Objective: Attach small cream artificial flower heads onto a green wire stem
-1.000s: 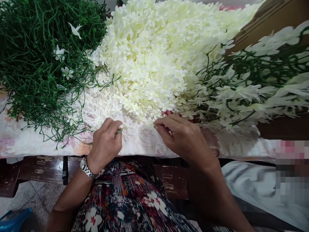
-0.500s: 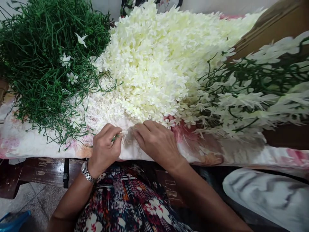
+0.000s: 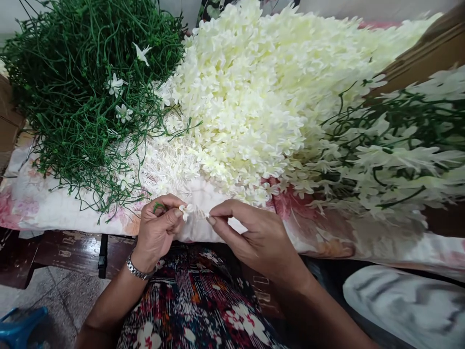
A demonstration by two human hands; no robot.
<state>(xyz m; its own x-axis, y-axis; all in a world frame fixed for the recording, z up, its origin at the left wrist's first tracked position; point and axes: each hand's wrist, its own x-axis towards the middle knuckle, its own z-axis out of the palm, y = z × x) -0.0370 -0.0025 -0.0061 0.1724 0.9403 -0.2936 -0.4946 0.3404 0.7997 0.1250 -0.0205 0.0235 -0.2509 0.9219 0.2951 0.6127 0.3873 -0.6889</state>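
Observation:
My left hand (image 3: 158, 230), with a metal watch at the wrist, pinches a green artificial stem (image 3: 158, 207) whose tip carries a small white flower (image 3: 185, 212). Facing it, my right hand (image 3: 259, 237) has thumb and forefinger together on a tiny white piece (image 3: 206, 214), too small to name surely. A narrow gap separates the two hands over the cloth's front edge. Behind them lies a heap of loose white stamen-like pieces (image 3: 163, 167). A large mound of creamy white petals (image 3: 247, 106) rises beyond, and tangled green stems (image 3: 83, 97) are piled at the left.
Finished-looking white flowers on green stems (image 3: 392, 150) lie at the right by a cardboard box (image 3: 417, 53). A floral cloth (image 3: 72, 194) covers the work surface. A blue plastic object (image 3: 23, 327) is on the floor, and a pale fabric-covered shape (image 3: 399, 300) sits at lower right.
My hands have turned so the fingertips show, and the white flower on the stem is now visible in the left. The right hand has drawn slightly right. The view has shifted a little.

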